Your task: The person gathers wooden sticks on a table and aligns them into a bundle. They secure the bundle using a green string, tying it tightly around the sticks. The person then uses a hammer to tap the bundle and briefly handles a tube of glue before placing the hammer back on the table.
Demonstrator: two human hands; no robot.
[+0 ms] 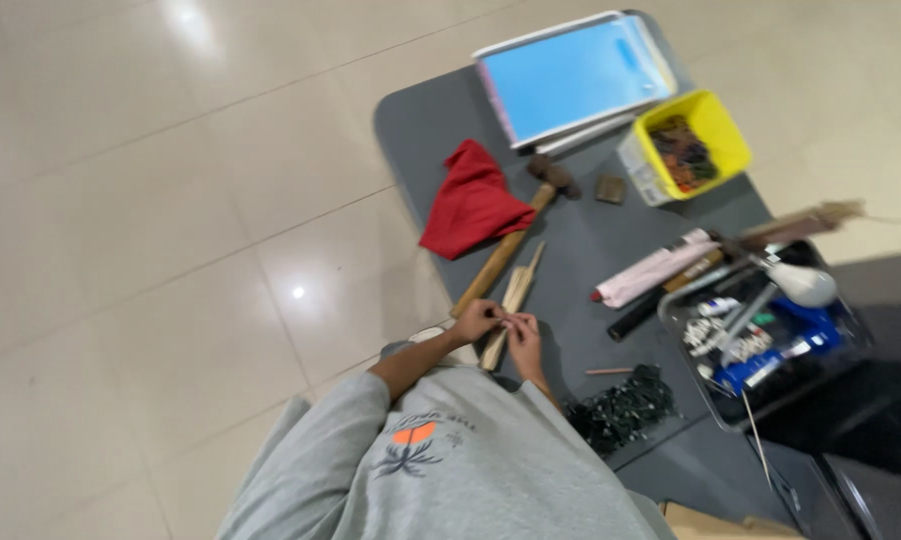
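1. Left hand (476,320) and right hand (523,335) brought together just past the handle end of the hammer (510,245), fingertips meeting over the near edge of the grey surface (430,120).
2. Fingers of both hands curled and pinched at the tips, as if working something tiny between them. Too small and blurred to tell what, or whether anything is truly held.
3. Nearest thing: a pair of pale wooden strips (513,298), lying alongside the hammer handle, near end right under the fingertips. Touching them or just above, cannot tell.
4. Step in hand, judged from the pose: fine two-handed fiddling at the end of the strips, nothing lifted clear yet.
5. Further handling here likely calls for a steady fingertip grip and a closer look, with the strips kept from sliding against the hammer.
6. Beside the hammer head, on the far side from the strips: a crumpled red cloth (470,205).
7. Beyond the hammer head: a flat blue-faced box (570,75), a yellow tub (715,125) and a small brown block (610,188).
8. Well to the other side of the hammer: a folded pink umbrella (655,272), a clear tray of tools (840,350) and a heap of small black parts (625,405).
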